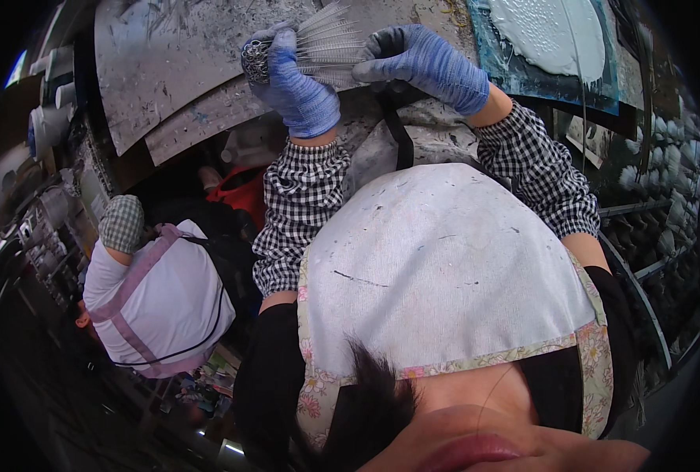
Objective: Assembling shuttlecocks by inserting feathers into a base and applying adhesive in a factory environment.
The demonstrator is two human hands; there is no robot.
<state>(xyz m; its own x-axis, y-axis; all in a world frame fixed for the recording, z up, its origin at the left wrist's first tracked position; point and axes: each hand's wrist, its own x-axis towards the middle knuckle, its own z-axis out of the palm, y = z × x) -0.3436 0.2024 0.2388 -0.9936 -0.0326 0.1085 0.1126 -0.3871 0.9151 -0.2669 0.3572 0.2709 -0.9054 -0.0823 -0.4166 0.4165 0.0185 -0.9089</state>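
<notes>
My left hand (291,79), in a blue knit glove, grips a fanned bundle of thin metal rods (326,49) by their ringed ends. My right hand (425,59), also gloved in blue, pinches the spread side of the same bundle. Both hands are raised over a scratched, paint-smeared grey work surface (169,71). I wear checked sleeve covers and a white apron (444,259) speckled with marks.
A blue tray (554,47) holding a pale glazed plate-like slab lies at the upper right. Racks of small white pieces (665,157) run down the right. Another person (153,299) in a white top with a pink-strapped apron works at the left beside shelves of cups.
</notes>
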